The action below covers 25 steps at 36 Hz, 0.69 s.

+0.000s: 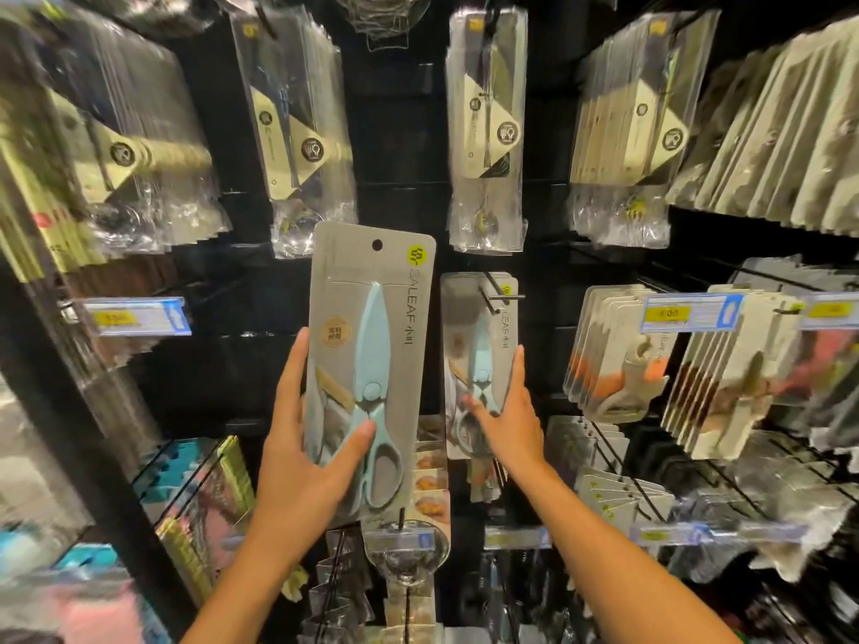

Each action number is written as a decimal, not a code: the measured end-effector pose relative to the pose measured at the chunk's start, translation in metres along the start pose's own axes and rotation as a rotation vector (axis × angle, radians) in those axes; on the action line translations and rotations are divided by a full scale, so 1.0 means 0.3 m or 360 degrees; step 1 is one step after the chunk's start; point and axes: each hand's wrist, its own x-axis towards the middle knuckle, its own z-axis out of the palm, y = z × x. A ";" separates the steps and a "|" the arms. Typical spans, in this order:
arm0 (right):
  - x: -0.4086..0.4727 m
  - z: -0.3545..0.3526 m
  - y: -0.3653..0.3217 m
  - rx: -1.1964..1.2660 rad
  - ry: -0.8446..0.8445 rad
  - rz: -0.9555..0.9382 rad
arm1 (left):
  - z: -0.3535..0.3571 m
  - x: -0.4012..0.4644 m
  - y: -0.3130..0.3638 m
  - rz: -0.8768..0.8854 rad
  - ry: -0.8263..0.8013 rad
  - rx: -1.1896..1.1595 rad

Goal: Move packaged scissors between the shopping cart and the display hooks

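Observation:
My left hand (307, 439) grips a packaged pair of light-blue scissors (367, 360) on a grey card with a hang hole at the top, held upright in front of the black display wall. Just to its right, more of the same scissor packs (479, 337) hang on a display hook (499, 297). My right hand (506, 411) lies on the lower front of the foremost hanging pack, thumb on its face and fingers along its right edge. The shopping cart is not in view.
Clear packs of utensils (485, 127) hang on hooks above. Peelers and other kitchen tools (618, 355) hang at the right. Price tags (139, 316) stick out from the hooks. A black upright post (93, 411) stands at the left.

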 end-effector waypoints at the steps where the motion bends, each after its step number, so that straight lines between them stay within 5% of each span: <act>1: 0.007 0.004 -0.001 -0.0033 0.0003 0.0010 | 0.002 0.000 -0.001 -0.0002 0.0000 -0.0001; 16: -0.062 -0.028 0.029 0.0104 0.0134 -0.0037 | 0.020 -0.008 -0.032 -0.0056 -0.0017 0.0004; 25: -0.224 -0.100 -0.212 0.0731 -0.0505 -0.0291 | 0.011 -0.013 -0.069 -0.0032 -0.0024 0.0031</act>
